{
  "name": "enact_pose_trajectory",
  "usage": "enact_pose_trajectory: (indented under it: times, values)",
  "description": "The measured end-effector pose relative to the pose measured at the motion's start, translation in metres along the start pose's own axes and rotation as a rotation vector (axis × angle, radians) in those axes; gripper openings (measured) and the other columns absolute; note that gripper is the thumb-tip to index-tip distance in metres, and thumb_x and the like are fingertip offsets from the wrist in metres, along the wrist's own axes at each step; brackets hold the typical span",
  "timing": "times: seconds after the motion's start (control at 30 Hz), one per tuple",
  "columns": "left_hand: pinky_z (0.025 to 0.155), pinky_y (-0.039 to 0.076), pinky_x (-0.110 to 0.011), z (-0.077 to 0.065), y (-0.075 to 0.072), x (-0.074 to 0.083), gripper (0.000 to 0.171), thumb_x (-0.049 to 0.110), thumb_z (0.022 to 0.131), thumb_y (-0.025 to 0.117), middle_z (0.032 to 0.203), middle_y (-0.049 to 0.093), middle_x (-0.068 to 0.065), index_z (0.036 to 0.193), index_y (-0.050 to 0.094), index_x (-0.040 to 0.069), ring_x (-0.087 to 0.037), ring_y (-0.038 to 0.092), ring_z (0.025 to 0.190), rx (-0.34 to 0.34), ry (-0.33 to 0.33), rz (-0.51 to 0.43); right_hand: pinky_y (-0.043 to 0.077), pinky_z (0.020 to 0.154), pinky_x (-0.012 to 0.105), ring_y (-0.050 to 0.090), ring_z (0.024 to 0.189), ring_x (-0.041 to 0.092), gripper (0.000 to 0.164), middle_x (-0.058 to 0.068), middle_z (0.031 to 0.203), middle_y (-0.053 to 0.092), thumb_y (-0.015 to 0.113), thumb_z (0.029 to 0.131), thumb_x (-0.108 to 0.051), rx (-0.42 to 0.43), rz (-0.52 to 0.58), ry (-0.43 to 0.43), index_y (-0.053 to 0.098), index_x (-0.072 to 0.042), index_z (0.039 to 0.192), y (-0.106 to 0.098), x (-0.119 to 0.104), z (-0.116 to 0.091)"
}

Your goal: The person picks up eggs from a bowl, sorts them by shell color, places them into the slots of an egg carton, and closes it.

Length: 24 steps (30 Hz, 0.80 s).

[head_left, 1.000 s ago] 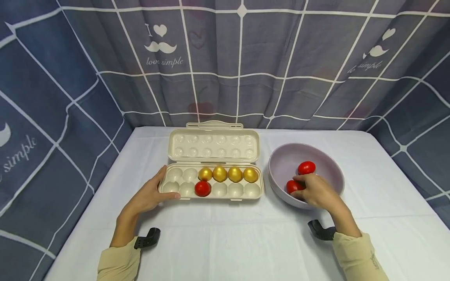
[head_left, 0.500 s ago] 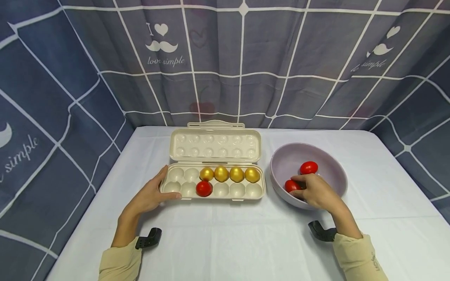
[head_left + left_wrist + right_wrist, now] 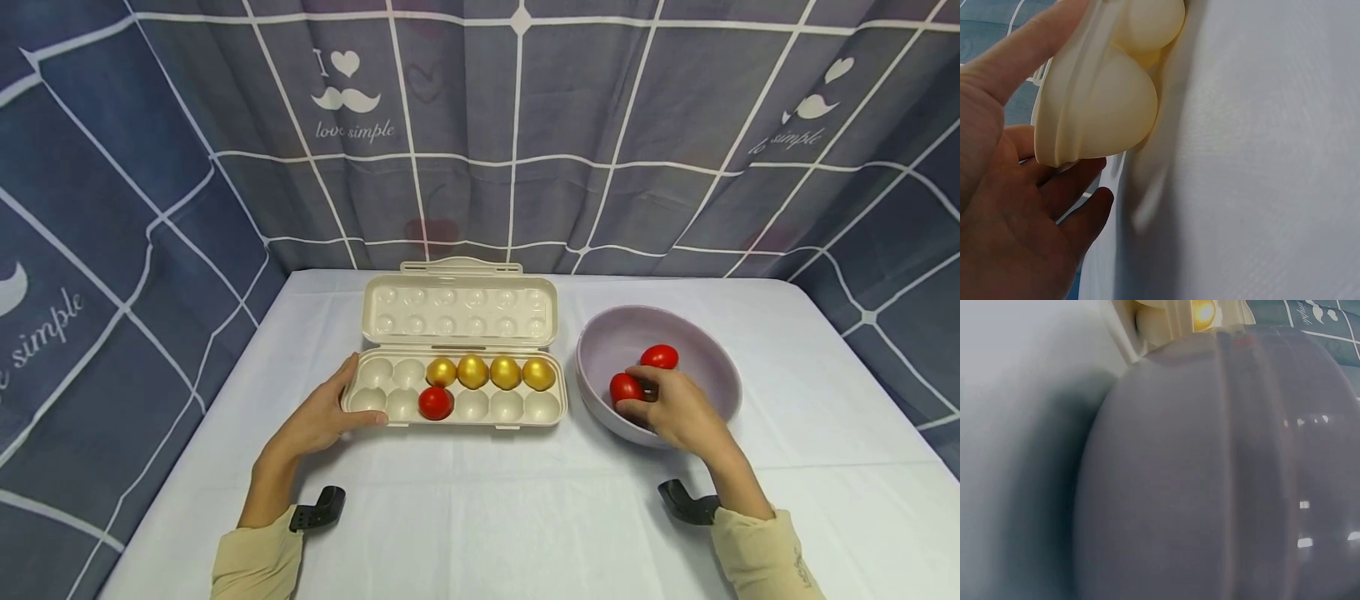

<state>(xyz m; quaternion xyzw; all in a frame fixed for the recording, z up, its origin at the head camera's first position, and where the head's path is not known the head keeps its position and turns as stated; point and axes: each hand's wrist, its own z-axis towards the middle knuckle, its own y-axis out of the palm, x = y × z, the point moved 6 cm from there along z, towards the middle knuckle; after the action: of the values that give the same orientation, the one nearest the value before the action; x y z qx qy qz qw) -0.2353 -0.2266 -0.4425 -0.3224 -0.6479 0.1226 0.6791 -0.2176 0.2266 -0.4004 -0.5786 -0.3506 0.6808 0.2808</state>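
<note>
My left hand [image 3: 318,414] grips the left end of an open cream plastic egg carton [image 3: 460,312], thumb along the front rim and fingers round the end. In the left wrist view the thumb and fingers straddle the carton's rim [image 3: 1054,119]. Several gold eggs [image 3: 472,372] fill the right part of its back row; one red egg [image 3: 435,403] sits in the front row. Inside a mauve bowl [image 3: 708,358], my right hand [image 3: 678,412] pinches a red egg [image 3: 624,388] between thumb and fingers. Another red egg [image 3: 660,357] lies behind it. The bowl's wall hides this hand in the right wrist view.
A white cloth covers the table [image 3: 480,517]. The bowl stands just right of the carton, whose lid leans back behind the cups. Dark checked curtains [image 3: 465,200] hang along the back and both sides.
The red egg in my right fingers has turned more upright and risen slightly within the bowl. My left hand stays on the carton, and the view has shifted a little.
</note>
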Motion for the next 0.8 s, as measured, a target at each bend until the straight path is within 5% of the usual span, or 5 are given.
enact_pose_trajectory:
  times: [0.3, 0.57, 0.8]
  values:
    - [0.115, 0.009, -0.059, 0.0, 0.0, -0.002, 0.113, 0.028, 0.08, 0.084, 0.161, 0.004, -0.027, 0.154, 0.006, -0.008, -0.042, 0.005, 0.147, -0.006, 0.006, -0.016, 0.05, 0.083, 0.051, 0.06, 0.099, 0.039, 0.047, 0.024, 0.108, 0.067, 0.08, 0.081, -0.015, 0.143, 0.027, 0.022, 0.066, 0.001, 0.123, -0.005, -0.002, -0.008]
    - [0.115, 0.008, -0.06, 0.0, 0.0, -0.002, 0.113, 0.028, 0.081, 0.083, 0.161, 0.003, -0.026, 0.155, 0.005, -0.007, -0.041, 0.004, 0.147, -0.01, 0.006, -0.016, 0.049, 0.076, 0.01, 0.068, 0.101, 0.037, 0.049, 0.024, 0.12, 0.063, 0.081, 0.083, -0.011, 0.188, 0.281, 0.03, 0.063, 0.004, 0.126, -0.008, 0.0, -0.013]
    - [0.115, 0.009, -0.059, 0.0, 0.0, -0.001, 0.113, 0.027, 0.08, 0.083, 0.161, 0.003, -0.026, 0.155, 0.005, -0.007, -0.041, 0.004, 0.147, -0.015, 0.011, -0.029, 0.052, 0.079, 0.015, 0.069, 0.093, 0.011, 0.051, 0.02, 0.119, 0.062, 0.081, 0.083, -0.013, 0.223, 0.455, 0.086, 0.062, 0.002, 0.128, -0.009, -0.009, -0.019]
